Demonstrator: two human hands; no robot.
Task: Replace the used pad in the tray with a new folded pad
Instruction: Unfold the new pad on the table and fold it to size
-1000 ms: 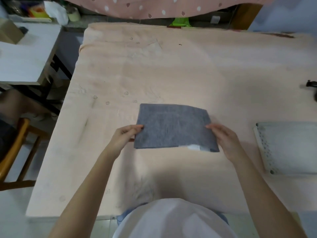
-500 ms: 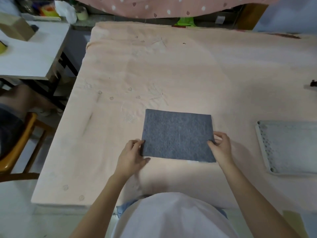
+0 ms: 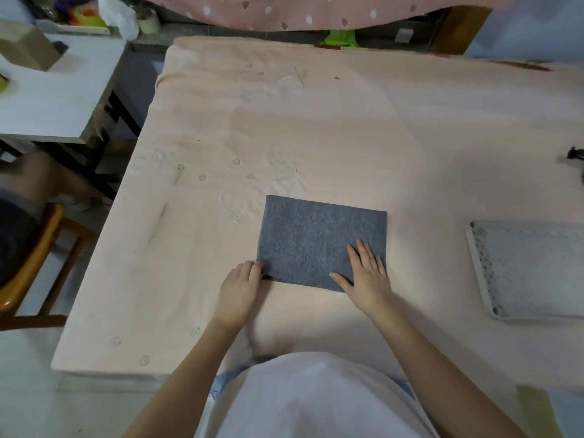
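The grey folded pad (image 3: 316,238) lay flat on the peach-covered table (image 3: 347,128), near its front edge. The right hand (image 3: 366,273) rested on the pad's 5 o'clock corner, fingers straight and spread, palm down. The left hand (image 3: 240,286) met the 7 o'clock corner, fingers curled at the edge; whether it pinched the pad could not be told. The tray (image 3: 480,257) sat well apart at 3 o'clock, bare cloth between.

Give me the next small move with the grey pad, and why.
Probably lift the folded grey pad and carry it right to the tray. It lies flat on the table, right hand pressing it, left hand at its near-left corner; the tray sits apart.
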